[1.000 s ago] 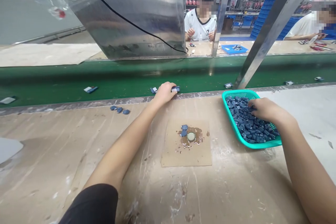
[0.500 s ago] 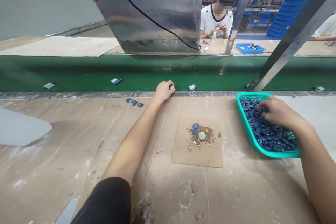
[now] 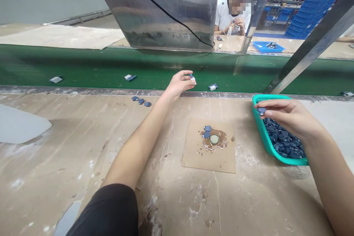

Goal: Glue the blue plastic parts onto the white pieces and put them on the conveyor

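Over the near edge of the green belt (image 3: pixel 155 81), my left hand (image 3: pixel 181 83) pinches a small blue-and-white piece (image 3: pixel 193 79). My right hand (image 3: pixel 287 114) holds a small dark blue piece (image 3: pixel 261 111) between thumb and fingers, above the left rim of a teal basket (image 3: pixel 264 143). Many dark blue pieces (image 3: pixel 284 140) fill that basket. On a brown square board (image 3: pixel 207 160) lie two blue pieces (image 3: pixel 206 131) beside a round cap (image 3: pixel 214 139), with brown wet stains around them.
More blue-and-white pieces (image 3: pixel 213 87) lie on the belt. Three blue pieces (image 3: pixel 141 101) rest on the table left of centre. A slanted metal post (image 3: pixel 309 40) rises behind the basket. Across the belt sit a metal box (image 3: pixel 168 11), a person (image 3: pixel 235 14) and a blue tray (image 3: pixel 268 47).
My left hand has lifted a blue-and-white piece off the belt. My right hand has come up and left out of the pile with a blue piece. The view has shifted slightly.
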`<move>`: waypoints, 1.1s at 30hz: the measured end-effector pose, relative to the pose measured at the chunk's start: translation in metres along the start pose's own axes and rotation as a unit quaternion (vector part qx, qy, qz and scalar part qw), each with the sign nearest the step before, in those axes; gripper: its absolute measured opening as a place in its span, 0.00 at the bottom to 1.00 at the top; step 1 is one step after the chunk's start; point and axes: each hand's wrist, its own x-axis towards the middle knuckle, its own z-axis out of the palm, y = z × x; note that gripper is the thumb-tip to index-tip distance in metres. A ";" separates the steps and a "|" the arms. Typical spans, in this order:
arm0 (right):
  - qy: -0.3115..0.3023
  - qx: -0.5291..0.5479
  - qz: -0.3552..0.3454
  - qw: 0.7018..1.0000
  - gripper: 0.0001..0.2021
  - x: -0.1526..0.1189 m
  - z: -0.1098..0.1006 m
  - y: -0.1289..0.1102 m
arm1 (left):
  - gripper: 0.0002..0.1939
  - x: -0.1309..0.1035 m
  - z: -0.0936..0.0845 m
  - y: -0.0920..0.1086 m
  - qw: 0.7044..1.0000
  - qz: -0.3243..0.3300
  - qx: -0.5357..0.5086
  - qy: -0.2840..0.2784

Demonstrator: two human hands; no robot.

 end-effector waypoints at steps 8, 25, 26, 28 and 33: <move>-0.130 0.048 -0.049 0.989 0.03 -0.010 0.065 0.005 | 0.14 -0.014 0.024 0.010 0.993 -0.030 -0.081 -0.082; -0.128 -0.322 -0.292 0.891 0.08 -0.020 0.108 0.037 | 0.17 -0.032 0.045 0.010 0.989 0.014 -0.014 -0.146; -0.111 -0.293 -0.273 0.910 0.07 -0.019 0.105 0.032 | 0.17 -0.033 0.046 0.010 0.988 0.030 -0.003 -0.153; -0.061 -0.204 -0.220 0.952 0.06 -0.018 0.096 0.022 | 0.16 -0.039 0.051 0.011 0.983 0.070 0.030 -0.165; 0.069 0.087 -0.154 0.982 0.10 -0.010 0.066 -0.002 | 0.14 -0.065 0.072 0.017 0.958 0.203 0.125 -0.159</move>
